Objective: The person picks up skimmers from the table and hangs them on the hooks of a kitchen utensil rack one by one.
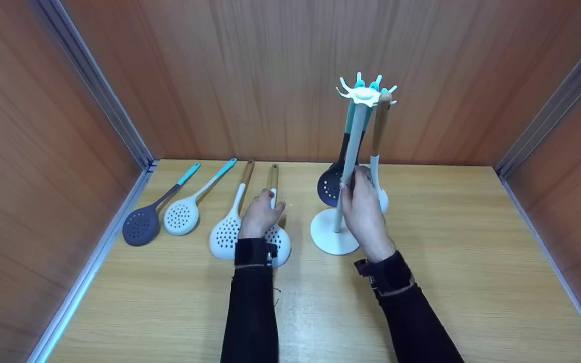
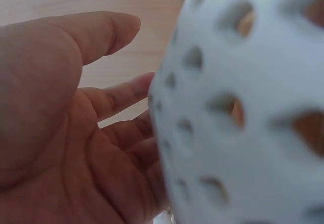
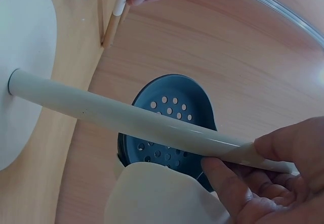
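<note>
My left hand (image 1: 261, 216) is over the neck of a white skimmer (image 1: 283, 248) with a wooden handle. Its thumb stands apart from the neck, and in the left wrist view the perforated head (image 2: 263, 72) hides part of the fingers. A second white skimmer (image 1: 224, 237) with a wooden handle lies just left of it. My right hand (image 1: 366, 214) grips the pole (image 3: 116, 115) of a white utensil stand (image 1: 328, 242). Dark utensils with teal handles hang from it, including a perforated ladle (image 3: 174, 95), beside a white-headed utensil (image 1: 383, 199) with a wooden handle.
Farther left lie a white skimmer (image 1: 181, 217) with a teal handle and a dark skimmer (image 1: 140, 226) with a teal handle. Wood-patterned panels enclose the table (image 1: 472, 282) at the back (image 1: 250, 75) and both sides, with metal edging (image 1: 94, 267) along the left.
</note>
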The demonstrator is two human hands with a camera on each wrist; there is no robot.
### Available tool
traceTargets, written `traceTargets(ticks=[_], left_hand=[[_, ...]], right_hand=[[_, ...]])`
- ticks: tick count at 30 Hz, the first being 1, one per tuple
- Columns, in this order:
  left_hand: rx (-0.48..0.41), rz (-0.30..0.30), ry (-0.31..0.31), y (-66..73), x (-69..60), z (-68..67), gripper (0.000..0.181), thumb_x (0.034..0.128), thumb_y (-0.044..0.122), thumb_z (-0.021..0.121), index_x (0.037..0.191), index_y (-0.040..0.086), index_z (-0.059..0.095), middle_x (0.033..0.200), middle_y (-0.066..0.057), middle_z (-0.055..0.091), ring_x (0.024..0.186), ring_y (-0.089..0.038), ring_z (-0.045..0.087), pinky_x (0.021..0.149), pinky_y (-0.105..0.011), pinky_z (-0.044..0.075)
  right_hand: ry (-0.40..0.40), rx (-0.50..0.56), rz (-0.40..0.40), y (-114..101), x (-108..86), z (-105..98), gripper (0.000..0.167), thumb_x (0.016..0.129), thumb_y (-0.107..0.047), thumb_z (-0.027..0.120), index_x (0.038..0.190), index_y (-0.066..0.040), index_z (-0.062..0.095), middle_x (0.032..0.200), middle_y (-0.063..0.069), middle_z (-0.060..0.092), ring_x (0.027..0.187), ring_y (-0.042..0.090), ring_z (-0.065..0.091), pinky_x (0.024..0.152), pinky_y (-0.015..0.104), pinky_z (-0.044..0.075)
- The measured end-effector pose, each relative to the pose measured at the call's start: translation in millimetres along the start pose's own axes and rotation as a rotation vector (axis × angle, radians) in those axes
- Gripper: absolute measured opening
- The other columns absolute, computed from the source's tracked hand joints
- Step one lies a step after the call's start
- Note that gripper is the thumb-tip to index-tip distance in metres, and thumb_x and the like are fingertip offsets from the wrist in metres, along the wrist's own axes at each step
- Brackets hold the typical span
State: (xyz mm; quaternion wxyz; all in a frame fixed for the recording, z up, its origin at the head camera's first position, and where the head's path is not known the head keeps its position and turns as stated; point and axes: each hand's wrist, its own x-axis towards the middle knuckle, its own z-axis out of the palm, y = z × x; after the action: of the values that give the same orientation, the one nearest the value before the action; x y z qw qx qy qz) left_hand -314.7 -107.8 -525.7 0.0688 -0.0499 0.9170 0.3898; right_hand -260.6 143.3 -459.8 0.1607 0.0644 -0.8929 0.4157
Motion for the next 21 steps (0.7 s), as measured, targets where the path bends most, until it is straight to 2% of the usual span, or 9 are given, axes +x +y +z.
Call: traceTargets(ticks=[7,13,17,21], left_hand=[[-0.013,0.000,-0.006,1.5,-1.5,-1.6,0.059,0.1216,0.040,0.063,0.171,0.009,0.052,0.171,-0.024,0.061,0.160,-0.043,0.060,0.131,-0.060,0.053],[-0.030,0.000,-0.015,1.2,-0.9,-2.1,0.060,0.1219,0.041,0.062,0.172,0.011,0.051,0.169,-0.024,0.062,0.154,-0.042,0.063,0.124,-0.059,0.056],[-0.039,0.007,-0.020,0.1,0.3,-2.5,0.060,0.1220,0.041,0.060,0.173,0.011,0.049,0.176,-0.023,0.057,0.164,-0.042,0.057,0.132,-0.060,0.051],[-0.059,0.023,-0.013,1.2,0.3,-3.3,0.061,0.1218,0.040,0.060,0.174,0.010,0.048,0.175,-0.025,0.057,0.163,-0.042,0.058,0.131,-0.060,0.052]], right_hand=[[-0.003,0.006,0.005,0.5,0.2,-0.2,0.046,0.122,-0.007,0.059,0.165,0.003,0.048,0.152,0.026,0.066,0.140,0.041,0.074,0.120,0.058,0.064],[0.001,0.018,0.013,-0.3,-0.5,-0.6,0.047,0.122,-0.008,0.060,0.166,0.003,0.048,0.151,0.026,0.067,0.141,0.041,0.074,0.121,0.057,0.064],[0.017,0.012,-0.017,0.1,-0.3,0.0,0.046,0.121,-0.006,0.060,0.164,0.005,0.050,0.150,0.028,0.068,0.140,0.043,0.075,0.120,0.057,0.064],[0.018,0.008,-0.025,0.2,0.4,0.2,0.046,0.121,-0.006,0.060,0.164,0.007,0.050,0.150,0.029,0.067,0.141,0.043,0.074,0.120,0.057,0.064]])
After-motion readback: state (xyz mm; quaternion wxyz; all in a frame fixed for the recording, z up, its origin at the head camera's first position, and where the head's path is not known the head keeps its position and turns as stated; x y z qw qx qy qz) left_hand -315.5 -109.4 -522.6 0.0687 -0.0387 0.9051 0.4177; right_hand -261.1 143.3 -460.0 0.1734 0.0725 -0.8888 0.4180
